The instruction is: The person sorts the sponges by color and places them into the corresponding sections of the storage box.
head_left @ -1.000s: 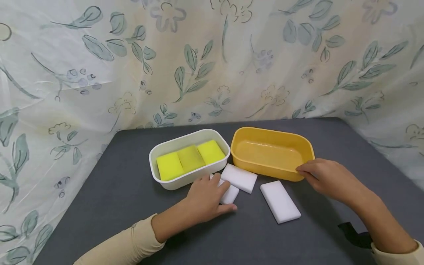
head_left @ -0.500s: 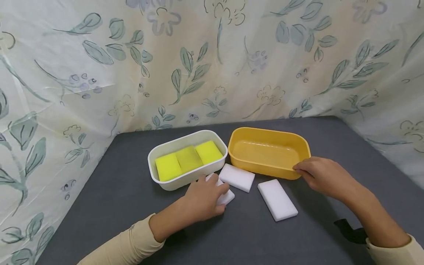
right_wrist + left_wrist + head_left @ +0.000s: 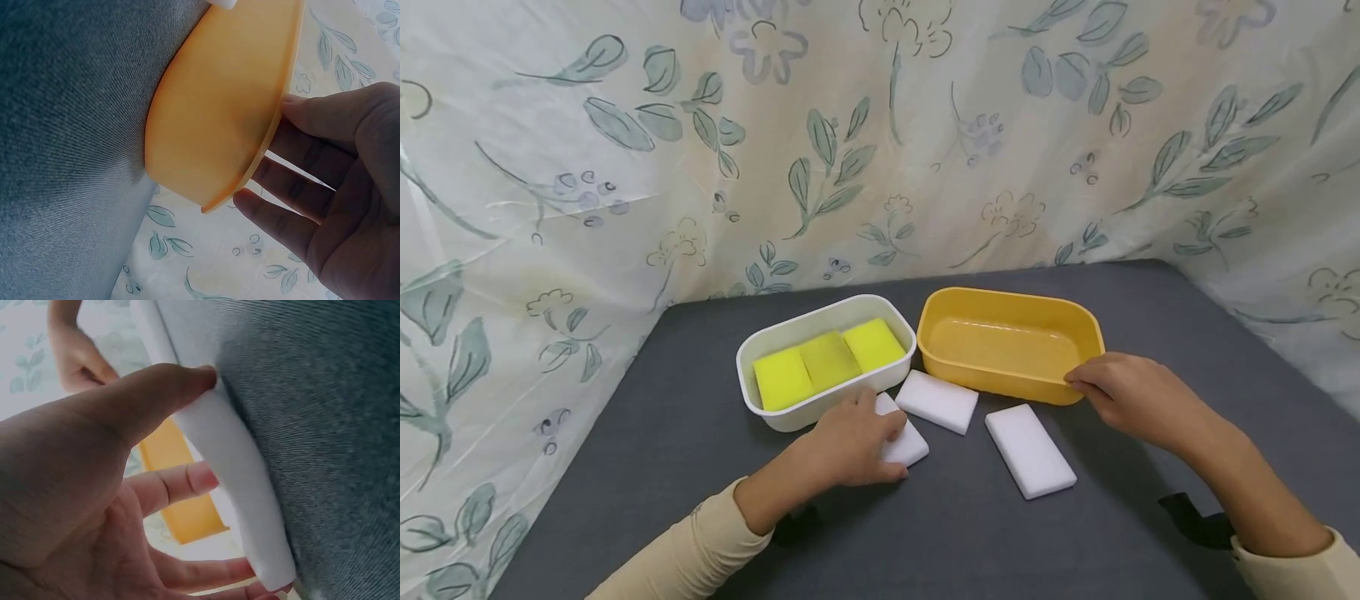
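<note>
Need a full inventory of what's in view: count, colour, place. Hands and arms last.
White tub: 1, white, left of the yellow tub on the table.
Yellow tub: 1, orange-yellow, right of the white tub; nothing seen in it.
Sponges: 3, bright yellow, in a row inside the white tub.
Blocks: 3, white, in front of the tubs; the leftmost is in the left hand's grip.
Table: 1, dark grey, under everything.
Sheet: off-white, floral print, behind the table and at its sides.
Strap-like piece: 1, black, by the right forearm; identity unclear.
Sleeves: 2, beige, on the forearms.
Left hand: 1, holding a block.
Right hand: 1, gripping the yellow tub's rim.
</note>
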### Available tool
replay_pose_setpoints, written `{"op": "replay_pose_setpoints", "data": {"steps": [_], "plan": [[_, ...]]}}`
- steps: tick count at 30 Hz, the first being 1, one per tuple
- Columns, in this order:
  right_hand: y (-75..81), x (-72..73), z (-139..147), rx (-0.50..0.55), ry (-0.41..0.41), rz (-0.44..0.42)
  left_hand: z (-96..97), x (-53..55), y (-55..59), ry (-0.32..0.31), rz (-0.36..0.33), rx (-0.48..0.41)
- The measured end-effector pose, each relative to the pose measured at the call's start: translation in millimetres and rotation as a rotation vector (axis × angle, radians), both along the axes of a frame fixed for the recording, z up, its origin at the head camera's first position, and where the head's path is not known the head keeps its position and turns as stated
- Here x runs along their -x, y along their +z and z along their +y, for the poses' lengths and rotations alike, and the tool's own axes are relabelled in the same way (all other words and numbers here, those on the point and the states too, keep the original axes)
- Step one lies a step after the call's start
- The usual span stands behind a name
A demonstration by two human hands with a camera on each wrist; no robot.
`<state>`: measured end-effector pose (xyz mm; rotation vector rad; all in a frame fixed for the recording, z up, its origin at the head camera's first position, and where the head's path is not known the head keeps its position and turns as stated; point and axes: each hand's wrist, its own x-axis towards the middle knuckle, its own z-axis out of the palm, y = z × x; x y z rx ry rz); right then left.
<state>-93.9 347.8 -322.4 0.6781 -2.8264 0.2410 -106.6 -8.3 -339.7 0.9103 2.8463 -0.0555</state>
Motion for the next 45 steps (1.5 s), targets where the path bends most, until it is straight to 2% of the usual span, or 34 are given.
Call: {"op": "replay_pose_setpoints", "data": {"steps": [3, 8, 14, 17, 21, 26, 29, 39, 45], "plan": [[0.7, 0.4, -0.3, -0.003, -0.001, -0.005, -3.3, 0.7, 4.6, -0.037, -0.028, 0.009], [2.0, -0.3, 0.6, -0.007, -0.006, 0.002, -8.1, 5.5, 15.9, -0.156, -0.077, 0.028], [3.5, -0.1, 1.8, -0.004, -0.010, 0.005, -7.7, 14.7, 33.9, -0.247, -0.145, -0.024], [3.4, -1.1, 3.2, -0.003, -0.009, 0.017, -1.5, 20.5, 39.7, -0.305, -0.131, -0.071], [2.3, -1.8, 4.2, -0.002, -0.007, 0.024, 10.5, 27.3, 43.6, -0.359, -0.064, -0.118], [-0.1, -2.5, 3.9, -0.004, -0.006, 0.013, 25.8, 34.0, 46.6, -0.354, 0.020, -0.149], [-2.4, -4.0, 3.9, 0.001, 0.002, 0.016, 32.7, 39.7, 48.4, -0.332, 0.042, -0.157], [-2.8, -4.0, -0.1, 0.009, 0.023, 0.022, 36.1, 58.6, 49.5, -0.305, 0.017, -0.153], [0.0, -3.5, 1.5, 0.015, 0.026, 0.037, 38.4, 66.3, 53.0, -0.277, 0.010, -0.130]]}}
